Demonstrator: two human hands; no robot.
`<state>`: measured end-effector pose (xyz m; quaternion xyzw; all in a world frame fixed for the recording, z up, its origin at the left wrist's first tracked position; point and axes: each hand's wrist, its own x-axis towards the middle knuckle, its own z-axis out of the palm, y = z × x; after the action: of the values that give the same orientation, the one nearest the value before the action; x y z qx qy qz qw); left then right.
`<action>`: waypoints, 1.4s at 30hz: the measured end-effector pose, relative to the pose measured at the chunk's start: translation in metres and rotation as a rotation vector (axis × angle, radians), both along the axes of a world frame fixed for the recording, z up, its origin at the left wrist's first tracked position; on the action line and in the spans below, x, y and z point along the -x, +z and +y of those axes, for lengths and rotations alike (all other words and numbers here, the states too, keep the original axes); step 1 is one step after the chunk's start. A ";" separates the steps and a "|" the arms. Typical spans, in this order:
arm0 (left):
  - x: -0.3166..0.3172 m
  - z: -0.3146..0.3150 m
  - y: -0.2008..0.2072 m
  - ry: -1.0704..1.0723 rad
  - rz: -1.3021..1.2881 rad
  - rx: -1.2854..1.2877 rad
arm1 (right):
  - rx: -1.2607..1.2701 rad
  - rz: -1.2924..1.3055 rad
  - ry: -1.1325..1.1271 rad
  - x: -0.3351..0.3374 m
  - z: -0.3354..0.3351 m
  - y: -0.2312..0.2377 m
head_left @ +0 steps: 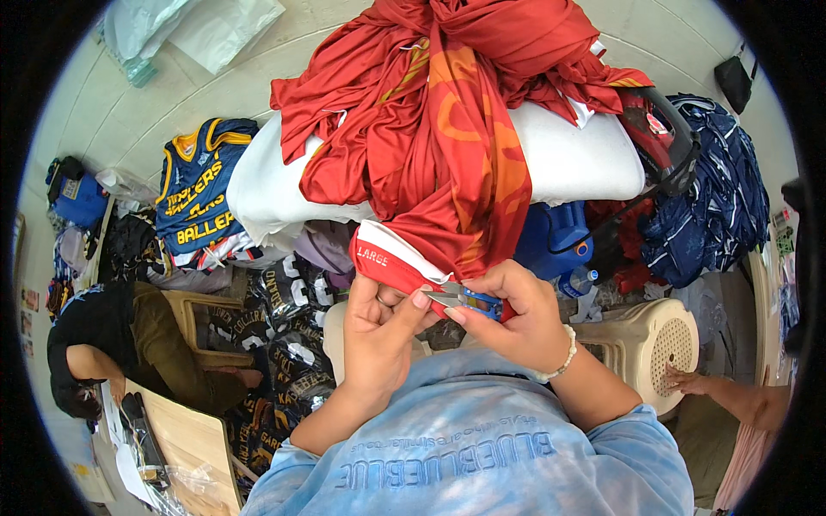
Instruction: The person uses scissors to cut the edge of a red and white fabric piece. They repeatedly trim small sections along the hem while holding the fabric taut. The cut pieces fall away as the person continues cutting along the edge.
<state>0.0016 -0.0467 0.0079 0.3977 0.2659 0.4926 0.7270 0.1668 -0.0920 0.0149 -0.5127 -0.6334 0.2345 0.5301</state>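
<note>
My left hand (379, 335) pinches the hem edge of a shiny red garment (473, 215) between thumb and fingers. At that edge a white inner strip with a printed size mark (389, 249) is turned outward. In my right hand (520, 314) are small thread snips (483, 303) with a blue handle and metal blades. The blades lie against the hem, right beside my left thumb. Whether they are closed on a thread is too small to tell. The garment hangs toward me from a heap of red and orange clothing on a white padded board (572, 155).
A red and black appliance, apparently an iron (650, 129), stands at the board's right end. Navy jerseys (710, 189) hang farther right. A person's hand rests on a beige stool (662, 344). Another person (112, 344) bends at the left by a wooden board (185, 439). Black printed clothes (288, 353) cover the floor.
</note>
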 end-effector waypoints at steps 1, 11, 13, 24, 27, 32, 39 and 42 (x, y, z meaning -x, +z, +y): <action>0.000 0.000 0.000 0.003 -0.005 -0.007 | 0.007 0.002 -0.003 0.000 0.000 0.001; -0.006 0.007 -0.001 0.006 0.009 -0.022 | 0.090 0.182 0.070 -0.006 0.006 -0.006; -0.008 0.008 -0.001 0.009 -0.020 -0.002 | 0.190 0.150 0.105 -0.006 0.007 -0.012; 0.000 0.045 -0.056 0.034 0.419 -0.067 | 0.118 -0.294 0.457 -0.008 0.001 -0.014; 0.007 0.046 -0.069 0.007 0.924 -0.315 | 0.182 -0.382 0.559 0.003 -0.001 -0.020; 0.011 0.055 -0.070 -0.021 1.041 -0.670 | 0.194 -0.283 0.771 0.002 -0.003 -0.021; 0.050 0.075 -0.027 -0.211 -0.644 0.191 | 0.436 0.412 0.588 -0.049 -0.008 -0.005; 0.032 0.066 -0.023 -0.225 -0.814 0.325 | 0.425 0.399 0.563 -0.049 -0.003 -0.007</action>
<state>-0.0301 0.0196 -0.0155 0.0789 -0.0127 0.4787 0.8744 0.2157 -0.0948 0.0078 -0.3619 -0.5712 0.5911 0.4398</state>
